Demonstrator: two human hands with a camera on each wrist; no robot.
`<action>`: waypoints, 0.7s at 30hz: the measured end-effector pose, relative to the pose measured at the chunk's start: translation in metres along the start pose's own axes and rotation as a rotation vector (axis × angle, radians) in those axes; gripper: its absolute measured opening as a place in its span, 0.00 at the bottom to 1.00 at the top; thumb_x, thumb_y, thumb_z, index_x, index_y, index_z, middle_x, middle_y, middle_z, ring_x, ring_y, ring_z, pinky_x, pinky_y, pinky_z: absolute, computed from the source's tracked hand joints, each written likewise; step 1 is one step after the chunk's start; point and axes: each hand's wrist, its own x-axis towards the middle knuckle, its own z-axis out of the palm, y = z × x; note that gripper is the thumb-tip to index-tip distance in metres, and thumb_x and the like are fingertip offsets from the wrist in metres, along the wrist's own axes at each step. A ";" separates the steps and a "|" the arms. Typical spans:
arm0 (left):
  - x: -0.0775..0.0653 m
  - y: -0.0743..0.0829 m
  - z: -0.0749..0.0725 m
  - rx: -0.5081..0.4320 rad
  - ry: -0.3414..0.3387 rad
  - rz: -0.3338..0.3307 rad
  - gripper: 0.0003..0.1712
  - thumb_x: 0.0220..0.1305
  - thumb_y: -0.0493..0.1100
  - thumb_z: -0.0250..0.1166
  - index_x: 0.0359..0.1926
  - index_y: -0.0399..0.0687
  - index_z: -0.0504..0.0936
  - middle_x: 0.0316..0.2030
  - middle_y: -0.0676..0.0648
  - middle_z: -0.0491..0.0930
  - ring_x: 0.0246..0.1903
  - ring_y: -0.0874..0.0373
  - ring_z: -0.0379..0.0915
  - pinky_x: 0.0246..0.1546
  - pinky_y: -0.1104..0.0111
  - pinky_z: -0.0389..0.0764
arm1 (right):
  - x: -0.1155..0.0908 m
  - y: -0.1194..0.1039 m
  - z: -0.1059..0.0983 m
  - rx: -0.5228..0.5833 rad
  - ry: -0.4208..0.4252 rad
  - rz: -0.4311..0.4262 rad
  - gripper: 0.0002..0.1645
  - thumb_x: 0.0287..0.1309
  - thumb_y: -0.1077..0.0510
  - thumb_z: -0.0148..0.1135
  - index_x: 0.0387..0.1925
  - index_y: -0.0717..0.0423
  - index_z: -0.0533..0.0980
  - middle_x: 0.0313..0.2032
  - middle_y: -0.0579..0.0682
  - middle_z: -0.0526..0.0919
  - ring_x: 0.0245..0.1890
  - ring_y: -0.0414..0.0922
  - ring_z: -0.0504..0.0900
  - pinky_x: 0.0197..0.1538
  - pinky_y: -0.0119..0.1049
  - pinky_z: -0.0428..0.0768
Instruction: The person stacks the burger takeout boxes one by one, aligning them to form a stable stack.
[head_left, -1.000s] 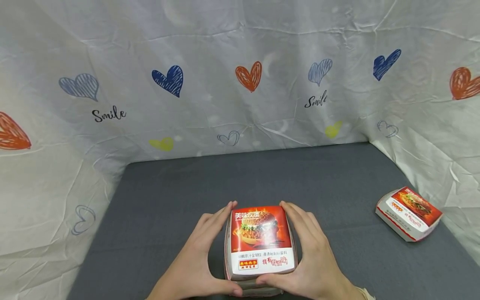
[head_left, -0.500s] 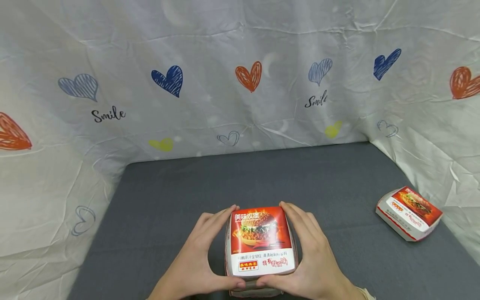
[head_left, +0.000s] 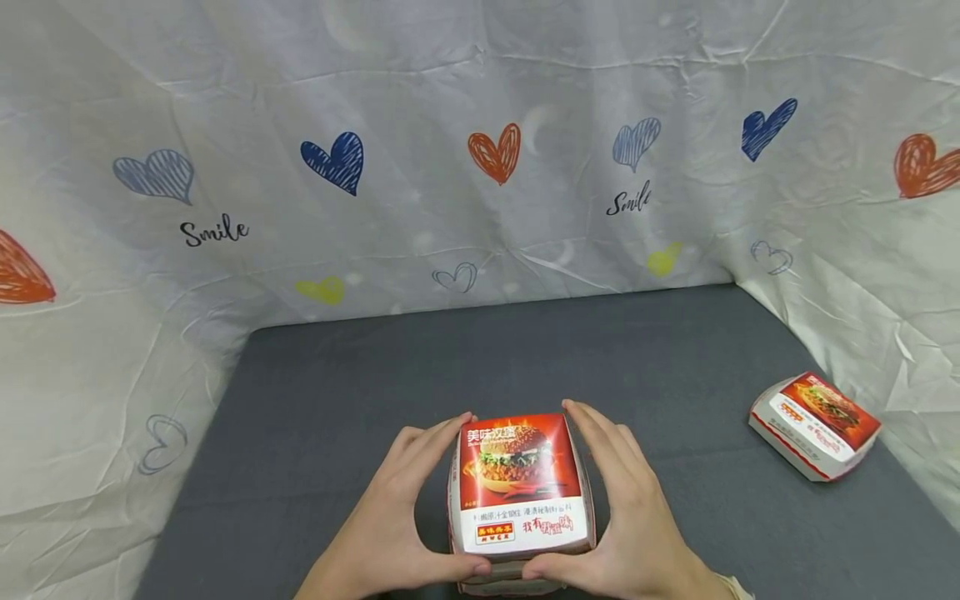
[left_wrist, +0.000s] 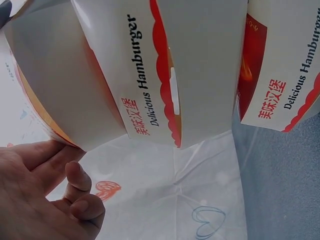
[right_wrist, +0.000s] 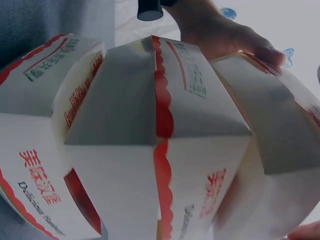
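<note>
Though wide, 2 hands point(head_left: 397, 525) point(head_left: 633, 517) round top box point(head_left: 519, 479)

Here at the near side of the table point(head_left: 337, 392), the top box point(head_left: 522, 483) is sitting on the middle box point(left_wrist: 160, 80), and the bottom box point(right_wrist: 45, 120) is lying under both, closest to the table. The left hand point(head_left: 392, 525) is flanking the top box on its left, the right hand point(head_left: 636, 521) on its right. Well apart, over to the right and farther back, a fourth box point(head_left: 816, 427) is lying near the table's right edge. Behind it all the cloth point(head_left: 420, 83) is hanging, wrapping round left and right.
</note>
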 end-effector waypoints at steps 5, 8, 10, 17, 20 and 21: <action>-0.001 0.000 0.000 -0.007 -0.005 -0.006 0.73 0.37 0.70 0.87 0.83 0.69 0.60 0.68 0.65 0.73 0.58 0.66 0.63 0.51 0.60 0.81 | 0.003 0.007 -0.008 0.042 0.093 -0.040 0.73 0.49 0.14 0.66 0.77 0.66 0.65 0.71 0.57 0.74 0.52 0.45 0.73 0.51 0.38 0.72; -0.002 0.000 0.000 -0.006 -0.006 0.003 0.73 0.37 0.70 0.87 0.83 0.67 0.59 0.70 0.63 0.72 0.59 0.65 0.63 0.51 0.59 0.82 | 0.005 0.014 -0.016 0.034 0.155 -0.030 0.71 0.55 0.13 0.58 0.76 0.67 0.67 0.70 0.59 0.75 0.48 0.44 0.71 0.48 0.38 0.69; -0.002 0.000 0.000 -0.008 -0.007 0.003 0.73 0.37 0.70 0.87 0.83 0.67 0.59 0.71 0.63 0.72 0.60 0.65 0.63 0.52 0.59 0.82 | 0.005 0.021 -0.021 0.013 0.186 -0.009 0.69 0.57 0.14 0.56 0.76 0.66 0.67 0.70 0.58 0.75 0.46 0.43 0.70 0.46 0.37 0.66; -0.003 0.000 0.000 -0.010 -0.010 -0.001 0.72 0.39 0.70 0.87 0.83 0.68 0.58 0.70 0.64 0.71 0.60 0.65 0.62 0.52 0.58 0.82 | 0.001 0.057 -0.042 -0.074 0.231 0.108 0.64 0.57 0.18 0.64 0.78 0.60 0.67 0.67 0.59 0.77 0.44 0.40 0.68 0.43 0.33 0.63; -0.002 0.001 0.000 -0.019 -0.013 -0.009 0.72 0.38 0.70 0.87 0.83 0.68 0.59 0.69 0.65 0.72 0.60 0.65 0.62 0.51 0.58 0.82 | -0.001 0.072 -0.050 -0.117 0.244 0.167 0.62 0.56 0.23 0.70 0.78 0.59 0.68 0.68 0.61 0.76 0.44 0.41 0.68 0.43 0.35 0.64; -0.002 0.002 -0.001 -0.024 -0.017 -0.017 0.72 0.38 0.70 0.86 0.83 0.69 0.59 0.70 0.65 0.71 0.60 0.66 0.62 0.51 0.58 0.82 | -0.002 0.077 -0.052 -0.134 0.247 0.187 0.61 0.55 0.25 0.72 0.78 0.58 0.68 0.68 0.61 0.75 0.45 0.42 0.68 0.43 0.36 0.65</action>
